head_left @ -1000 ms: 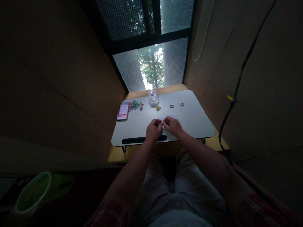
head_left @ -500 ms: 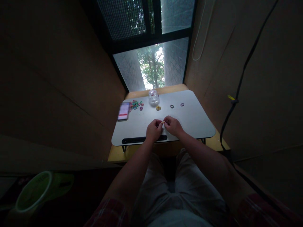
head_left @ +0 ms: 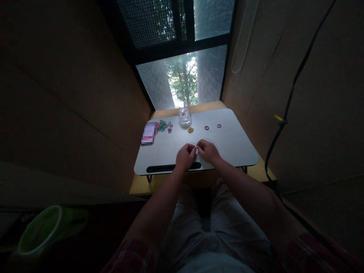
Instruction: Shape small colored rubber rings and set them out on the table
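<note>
Near the front edge of the white lap table (head_left: 233, 148), my left hand (head_left: 185, 156) and my right hand (head_left: 208, 151) meet fingertip to fingertip. Both are closed in a pinch on one small pale-yellow hair tie (head_left: 196, 146), of which only a short piece shows between the fingers. Behind them lies a little cluster of yellow hair ties (head_left: 190, 130). Farther right are a dark hair tie (head_left: 206, 128) and a purple one (head_left: 218, 126), lying apart. A heap of mixed-colour hair ties (head_left: 163, 126) sits at the back left.
A clear plastic jar (head_left: 185, 118) stands at the back of the table. On the left lies a phone (head_left: 148, 133) with a blurred screen. A black slot (head_left: 160, 168) runs along the front edge. A green basket (head_left: 42, 229) is at the lower left, and a black cord (head_left: 290, 94) hangs at right.
Almost nothing differs. My fingers have shifted very slightly around the yellow hair tie, and both hands stay in the same place.
</note>
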`<state>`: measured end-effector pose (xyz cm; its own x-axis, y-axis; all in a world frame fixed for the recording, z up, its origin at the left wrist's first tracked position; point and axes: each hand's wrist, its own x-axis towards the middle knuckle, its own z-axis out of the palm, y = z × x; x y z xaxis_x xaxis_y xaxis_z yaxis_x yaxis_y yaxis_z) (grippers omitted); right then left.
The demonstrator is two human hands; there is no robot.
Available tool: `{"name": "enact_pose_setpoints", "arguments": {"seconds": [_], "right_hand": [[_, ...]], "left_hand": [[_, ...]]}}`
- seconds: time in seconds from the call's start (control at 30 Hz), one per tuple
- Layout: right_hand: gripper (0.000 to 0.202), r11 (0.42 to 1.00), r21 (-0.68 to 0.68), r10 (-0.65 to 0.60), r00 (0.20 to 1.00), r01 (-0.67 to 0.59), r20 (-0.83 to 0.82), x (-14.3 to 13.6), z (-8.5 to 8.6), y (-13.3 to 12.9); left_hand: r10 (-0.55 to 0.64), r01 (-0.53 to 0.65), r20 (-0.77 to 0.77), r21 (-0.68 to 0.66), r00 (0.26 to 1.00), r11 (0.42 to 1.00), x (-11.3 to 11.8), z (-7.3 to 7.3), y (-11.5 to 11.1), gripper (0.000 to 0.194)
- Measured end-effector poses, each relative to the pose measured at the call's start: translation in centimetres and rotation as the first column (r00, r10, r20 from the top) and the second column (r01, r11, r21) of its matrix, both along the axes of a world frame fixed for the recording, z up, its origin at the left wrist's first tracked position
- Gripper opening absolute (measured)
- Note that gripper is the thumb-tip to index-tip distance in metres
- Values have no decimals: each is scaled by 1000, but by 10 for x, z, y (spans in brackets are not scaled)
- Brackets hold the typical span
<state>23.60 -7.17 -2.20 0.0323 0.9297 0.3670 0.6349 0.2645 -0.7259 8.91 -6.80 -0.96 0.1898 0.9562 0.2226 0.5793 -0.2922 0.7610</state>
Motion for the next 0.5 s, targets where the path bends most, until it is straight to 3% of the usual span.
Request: {"name": "enact_pose_setpoints", "arguments": {"seconds": [0.5], "right_hand": [[14, 1000, 7, -6, 1000, 6, 19, 0, 1, -1]], "left_hand": [[9, -9, -22, -10, 1000, 1000, 1, 3, -2, 19]]}}
